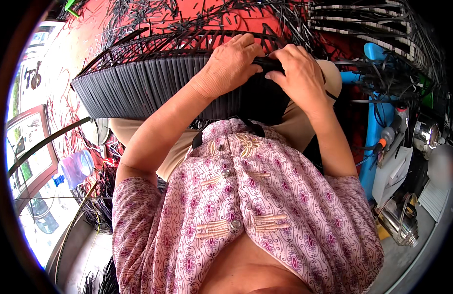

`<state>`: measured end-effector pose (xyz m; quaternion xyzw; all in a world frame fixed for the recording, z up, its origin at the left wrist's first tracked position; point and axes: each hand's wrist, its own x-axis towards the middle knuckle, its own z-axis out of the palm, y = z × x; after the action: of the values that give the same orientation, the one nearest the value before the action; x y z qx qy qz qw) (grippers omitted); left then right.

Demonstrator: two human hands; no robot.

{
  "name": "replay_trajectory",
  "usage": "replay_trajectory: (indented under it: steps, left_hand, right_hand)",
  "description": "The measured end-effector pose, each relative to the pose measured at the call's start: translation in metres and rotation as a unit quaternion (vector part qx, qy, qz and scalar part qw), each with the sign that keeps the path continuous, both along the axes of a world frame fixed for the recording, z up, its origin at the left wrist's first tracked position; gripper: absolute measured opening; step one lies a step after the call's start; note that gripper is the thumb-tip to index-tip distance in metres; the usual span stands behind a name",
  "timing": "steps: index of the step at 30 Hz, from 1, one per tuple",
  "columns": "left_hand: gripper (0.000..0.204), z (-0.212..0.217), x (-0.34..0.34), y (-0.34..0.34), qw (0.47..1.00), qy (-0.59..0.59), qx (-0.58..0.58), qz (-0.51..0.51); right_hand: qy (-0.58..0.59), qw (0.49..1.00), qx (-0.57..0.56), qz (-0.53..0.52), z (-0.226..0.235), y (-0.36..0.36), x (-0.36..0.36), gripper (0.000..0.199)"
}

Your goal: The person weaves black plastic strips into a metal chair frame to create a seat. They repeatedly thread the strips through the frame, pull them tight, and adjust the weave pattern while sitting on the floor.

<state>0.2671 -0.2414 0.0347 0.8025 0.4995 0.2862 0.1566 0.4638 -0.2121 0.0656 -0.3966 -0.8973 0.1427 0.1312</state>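
Black woven basket [153, 85]: rests on the person's lap, rim turned toward both hands.
Left hand [229, 66]: grip clenched over the rim, steadying it.
Right hand [297, 73]: pinches a black strip [268, 62] at the rim.

Basket [153, 88] rests on the person's lap [177, 147]. Red floor [197, 19] beyond carries loose black strips [138, 14]; a plastic bottle [75, 168] lies at left.

matt black plastic-strip basket [153, 85]; patterned cloth blouse [246, 206].
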Motion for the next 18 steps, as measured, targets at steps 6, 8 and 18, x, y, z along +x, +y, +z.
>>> replay_trajectory:
  steps: [6, 8, 18]
  left_hand:
    - [0.026, -0.009, 0.001, -0.013, 0.997, 0.007, 0.071, 0.004]
    - [0.026, -0.012, 0.000, -0.015, 0.995, -0.001, 0.095, -0.008]
    - [0.042, 0.002, -0.038, -0.009, 0.999, -0.019, 0.031, -0.010]
  right_hand:
    - [0.029, 0.999, 0.001, -0.039, -0.006, -0.003, -0.004, 0.032]
    - [0.030, 0.999, 0.007, -0.039, -0.006, -0.003, -0.005, 0.031]
    - [0.100, 0.990, 0.067, -0.079, -0.004, -0.029, -0.013, 0.036]
